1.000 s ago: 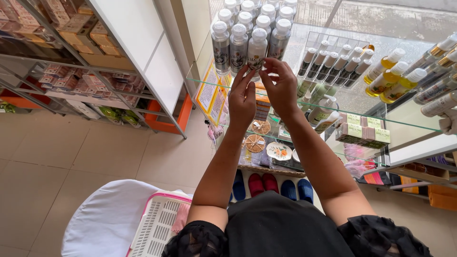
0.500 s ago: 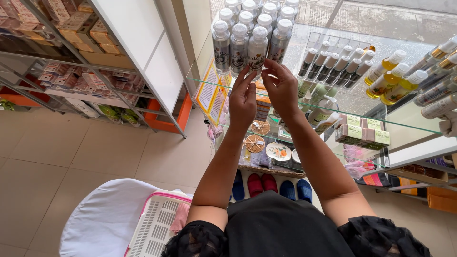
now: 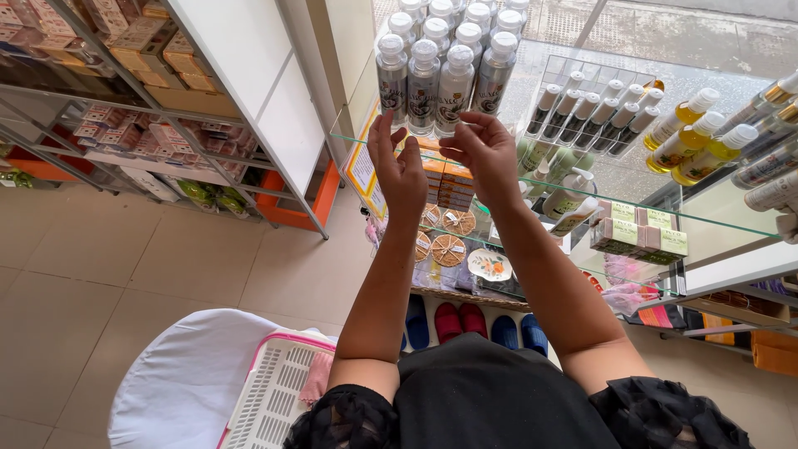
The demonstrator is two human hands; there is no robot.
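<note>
Several clear bottles with white caps (image 3: 440, 66) stand in rows on the top glass shelf (image 3: 731, 208) in front of me. Both my arms are raised toward them. My left hand (image 3: 401, 166) is just below the front row, fingers apart, holding nothing. My right hand (image 3: 486, 154) hovers beside it under the front bottle (image 3: 454, 90), fingers loosely curled and apart, a short gap from the bottle's base. Neither hand touches a bottle.
Slim dark tubes (image 3: 594, 112) and yellow oil bottles (image 3: 694, 137) stand to the right on the same shelf. Lower glass shelves hold small boxes (image 3: 636, 237) and round coasters (image 3: 449, 249). A white-and-pink basket (image 3: 270, 395) sits on a white stool by my left elbow. Metal racks (image 3: 125, 125) stand at left.
Both hands have drawn back and down from the front bottle they were touching; the bottle stays on the shelf.
</note>
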